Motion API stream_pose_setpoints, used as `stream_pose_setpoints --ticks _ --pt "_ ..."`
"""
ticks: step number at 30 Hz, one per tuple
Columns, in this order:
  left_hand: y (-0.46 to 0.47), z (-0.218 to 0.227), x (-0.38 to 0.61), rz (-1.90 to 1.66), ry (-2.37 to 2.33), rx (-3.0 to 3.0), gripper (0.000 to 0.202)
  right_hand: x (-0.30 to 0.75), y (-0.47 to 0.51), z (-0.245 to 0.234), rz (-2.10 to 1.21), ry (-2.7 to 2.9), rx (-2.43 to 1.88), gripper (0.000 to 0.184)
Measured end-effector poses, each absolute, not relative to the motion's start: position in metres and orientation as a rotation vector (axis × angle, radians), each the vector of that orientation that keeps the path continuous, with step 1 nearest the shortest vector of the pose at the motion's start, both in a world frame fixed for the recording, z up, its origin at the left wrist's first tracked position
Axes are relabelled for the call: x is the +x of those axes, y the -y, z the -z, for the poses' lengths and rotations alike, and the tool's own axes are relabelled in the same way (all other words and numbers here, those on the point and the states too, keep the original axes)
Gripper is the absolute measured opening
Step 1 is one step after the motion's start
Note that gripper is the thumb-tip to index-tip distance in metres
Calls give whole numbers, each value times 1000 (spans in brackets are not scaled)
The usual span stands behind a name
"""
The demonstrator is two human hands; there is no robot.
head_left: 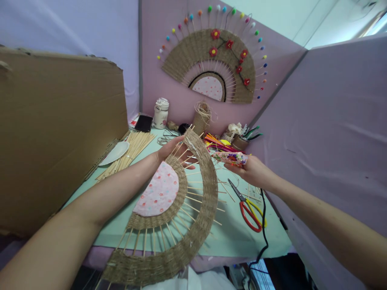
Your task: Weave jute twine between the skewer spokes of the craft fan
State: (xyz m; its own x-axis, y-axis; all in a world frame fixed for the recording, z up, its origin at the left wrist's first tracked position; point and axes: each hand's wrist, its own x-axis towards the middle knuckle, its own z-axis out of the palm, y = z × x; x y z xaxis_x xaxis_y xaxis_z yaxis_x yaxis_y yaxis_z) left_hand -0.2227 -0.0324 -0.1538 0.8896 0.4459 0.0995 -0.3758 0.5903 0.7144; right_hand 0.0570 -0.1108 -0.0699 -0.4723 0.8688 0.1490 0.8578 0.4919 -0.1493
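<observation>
My left hand [173, 150] grips a half-round woven fan [208, 181] near its upper end, with part of the fingers hidden behind the weave. Thin sticks join the fan's outer twine band to its inner band, and a pink dotted cloth half-circle [160, 189] covers the centre. In my right hand [252, 171] is a flower-patterned glue gun [229, 158], its tip pointing left, close to the fan's outer band. Whether the tip touches the band I cannot tell. A black cord [264, 225] hangs below my right hand.
Scissors [246, 205] with red and yellow handles lie at right. A stick bundle [133, 151] and white plate [116, 153] are left, beside a cardboard panel [60, 141]. Behind stand a white jar [161, 112] and twine spool [202, 119]. A flower-decorated fan [181, 56] hangs on the wall.
</observation>
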Motion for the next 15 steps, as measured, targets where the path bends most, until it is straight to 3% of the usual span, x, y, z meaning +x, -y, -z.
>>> stream_pose_setpoints --ticks 15 --pt "33 153 -223 -460 -45 830 59 58 111 71 -32 2546 -1453 36"
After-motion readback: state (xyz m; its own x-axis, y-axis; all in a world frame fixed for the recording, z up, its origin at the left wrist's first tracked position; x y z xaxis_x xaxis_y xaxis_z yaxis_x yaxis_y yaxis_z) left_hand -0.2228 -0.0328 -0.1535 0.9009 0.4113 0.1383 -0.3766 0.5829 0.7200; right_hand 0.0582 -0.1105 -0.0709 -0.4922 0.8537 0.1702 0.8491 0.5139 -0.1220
